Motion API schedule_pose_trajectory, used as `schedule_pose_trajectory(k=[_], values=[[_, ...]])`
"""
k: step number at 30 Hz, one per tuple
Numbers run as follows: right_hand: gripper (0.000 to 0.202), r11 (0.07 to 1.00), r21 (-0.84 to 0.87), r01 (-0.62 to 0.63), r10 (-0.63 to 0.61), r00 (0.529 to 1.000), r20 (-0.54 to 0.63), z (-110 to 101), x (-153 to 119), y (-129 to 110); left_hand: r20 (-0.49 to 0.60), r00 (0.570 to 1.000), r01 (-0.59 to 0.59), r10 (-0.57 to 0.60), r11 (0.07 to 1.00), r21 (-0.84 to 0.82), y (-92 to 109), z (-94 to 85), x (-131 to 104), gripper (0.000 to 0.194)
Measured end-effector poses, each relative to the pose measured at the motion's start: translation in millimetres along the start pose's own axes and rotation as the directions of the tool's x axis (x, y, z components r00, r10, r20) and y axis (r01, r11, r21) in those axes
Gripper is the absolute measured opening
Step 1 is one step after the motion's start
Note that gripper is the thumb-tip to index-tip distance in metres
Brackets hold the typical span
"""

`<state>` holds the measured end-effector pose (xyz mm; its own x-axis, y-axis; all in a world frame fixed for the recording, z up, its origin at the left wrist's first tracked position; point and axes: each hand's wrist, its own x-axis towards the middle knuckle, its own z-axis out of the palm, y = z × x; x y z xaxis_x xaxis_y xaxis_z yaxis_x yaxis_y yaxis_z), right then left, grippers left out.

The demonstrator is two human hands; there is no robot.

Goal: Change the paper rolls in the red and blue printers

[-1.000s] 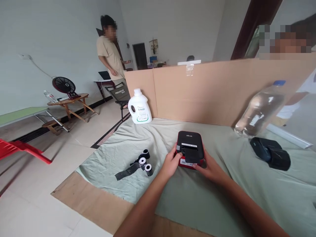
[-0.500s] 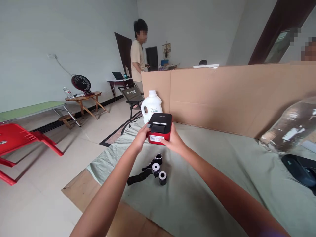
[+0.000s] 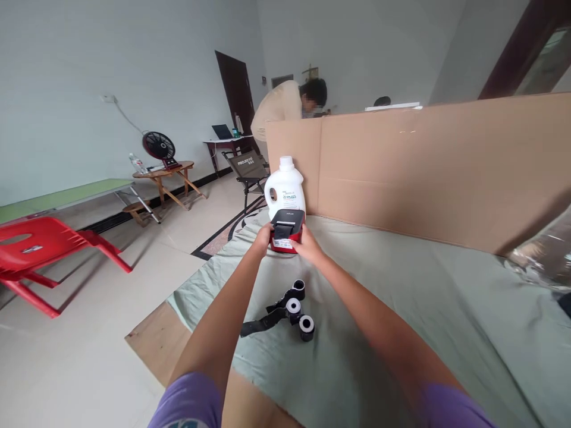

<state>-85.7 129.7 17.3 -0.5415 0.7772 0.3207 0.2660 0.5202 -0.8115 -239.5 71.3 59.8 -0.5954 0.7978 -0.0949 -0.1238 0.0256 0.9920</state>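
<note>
Between my two hands is a small red and black printer (image 3: 288, 229), with a white label on its near side. My left hand (image 3: 264, 238) grips its left side, and my right hand (image 3: 307, 242) grips its right side with the thumb at the near face. Right behind the printer stands a white jug (image 3: 286, 187) with a handle. Nearer to me on the green cloth (image 3: 357, 285) lie three black rolls with white cores: one at the back (image 3: 298, 289), one in the middle (image 3: 293, 307) and one in front (image 3: 306, 327). Black strips trail to the left from them.
A long cardboard panel (image 3: 401, 172) stands behind the cloth. Beyond it a person (image 3: 281, 104) bends over. To the left are a red chair (image 3: 44, 249), a folding chair (image 3: 247, 166) and a fan (image 3: 159, 147) on a wooden table. Clear plastic wrapping (image 3: 544, 255) lies at right.
My hands have moved the printer farther forward, close in front of the jug. The person behind the panel has gone from standing to bending over. The view has shifted somewhat.
</note>
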Motion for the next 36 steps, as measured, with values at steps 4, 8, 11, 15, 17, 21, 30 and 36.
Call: schedule_pose_trajectory(k=[4,8,11,15,17,21,30,36], values=[[0.058,0.998,-0.017,-0.057,0.057,0.998,-0.013,-54,-63,8,-0.173,0.974,-0.138,0.149,0.988,0.074,24,4.4,-45,0.058],[0.044,0.971,-0.173,-0.166,0.145,0.981,-0.128,-165,-178,48,0.213,0.787,-0.614,0.58,0.769,0.176,0,48.2,-165,0.046],[0.037,0.844,-0.334,-0.419,0.304,0.888,-0.344,-260,-271,74,0.817,0.43,-0.805,0.384,0.573,0.155,-49,97.3,-260,0.047],[0.036,0.633,-0.373,-0.679,0.352,0.681,-0.642,-360,-369,76,0.996,-0.038,-0.928,0.079,0.367,-0.065,-100,151.2,-328,0.046],[0.041,0.572,-0.379,-0.728,0.295,0.613,-0.733,-394,-395,75,0.982,-0.187,-0.929,0.005,0.323,-0.178,-111,170.6,-339,0.049],[0.066,0.466,-0.344,-0.815,0.282,0.506,-0.815,-438,-393,87,0.956,-0.284,-0.93,-0.068,0.261,-0.258,-117,184.7,-346,0.056],[0.097,0.157,-0.445,-0.882,0.683,0.423,-0.596,-454,-307,90,0.959,-0.275,-0.943,-0.068,0.213,-0.255,-120,177.0,-351,0.06],[0.089,0.25,-0.461,-0.852,0.668,0.496,-0.555,-390,-285,37,0.963,-0.27,-0.933,-0.003,0.248,-0.261,-124,176.8,-351,0.06]])
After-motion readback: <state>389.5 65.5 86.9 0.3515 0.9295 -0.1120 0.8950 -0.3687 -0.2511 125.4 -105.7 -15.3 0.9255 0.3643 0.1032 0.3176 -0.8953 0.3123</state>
